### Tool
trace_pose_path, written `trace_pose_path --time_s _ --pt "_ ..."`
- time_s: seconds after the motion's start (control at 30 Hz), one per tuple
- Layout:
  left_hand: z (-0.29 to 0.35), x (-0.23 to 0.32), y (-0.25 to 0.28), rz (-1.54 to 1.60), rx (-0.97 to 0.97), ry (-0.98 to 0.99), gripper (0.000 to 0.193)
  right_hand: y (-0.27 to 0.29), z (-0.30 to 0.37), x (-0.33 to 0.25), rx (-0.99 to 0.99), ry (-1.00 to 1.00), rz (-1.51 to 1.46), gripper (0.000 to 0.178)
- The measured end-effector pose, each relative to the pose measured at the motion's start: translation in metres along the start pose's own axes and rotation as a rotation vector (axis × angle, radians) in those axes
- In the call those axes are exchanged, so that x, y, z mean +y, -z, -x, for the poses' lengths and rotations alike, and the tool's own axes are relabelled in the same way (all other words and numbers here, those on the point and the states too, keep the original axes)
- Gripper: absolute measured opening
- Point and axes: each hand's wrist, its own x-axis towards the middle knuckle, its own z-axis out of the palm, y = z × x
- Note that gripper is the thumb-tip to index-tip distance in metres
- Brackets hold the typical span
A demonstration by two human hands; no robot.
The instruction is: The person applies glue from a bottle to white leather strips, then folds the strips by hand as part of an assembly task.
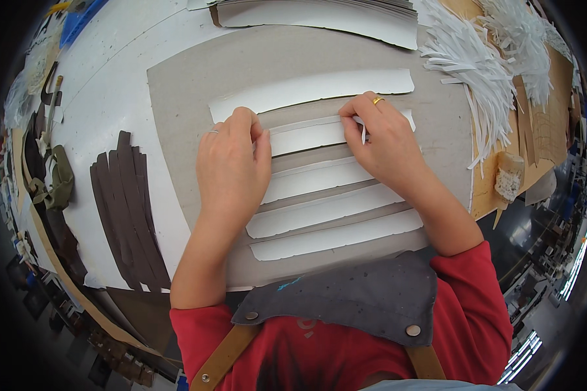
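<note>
On a grey board [179, 117] lie several long white strips, one below another, with slightly ragged lower edges. My left hand [231, 166] is closed at the left end of the second white strip [303, 137] from the top, thumb and fingers pinched together. Near that strip's right part, my right hand [388, 143] pinches a narrow white sliver [363, 133], whose short end shows below the fingertips. A wider white strip [313, 90] rests just beyond both hands. Closer to me lie more white strips [332, 210], partly under my right wrist. My fingers hide both ends of the pinched strip's edge.
A stack of white sheets [319, 19] stands at the far edge. Dark brown strips [130, 212] lie left of the board. Heaped white paper slivers [473, 72] and a worn whitish block [507, 177] are on the right. A blue tray [79, 21] sits far left.
</note>
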Motion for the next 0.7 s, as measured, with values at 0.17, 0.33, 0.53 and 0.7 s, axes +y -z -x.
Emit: trace_pose_path --time_s 0.17,0.33,0.53,0.7 --pt "-0.001 -0.001 0.001 0.001 -0.006 -0.019 0.017 0.000 0.000 -0.001 0.005 0.010 0.005 0.009" --pt "0.001 0.000 -0.001 -0.103 -0.014 -0.014 0.017 0.000 0.000 -0.001 -0.009 0.004 -0.002 0.010" --pt "0.012 0.014 -0.011 -0.425 0.239 -0.255 0.018 -0.001 0.002 0.000 0.008 0.021 0.066 0.011" --pt "0.022 0.023 -0.030 -0.213 0.098 -0.448 0.022 -0.003 0.002 -0.001 0.029 0.045 0.097 0.011"
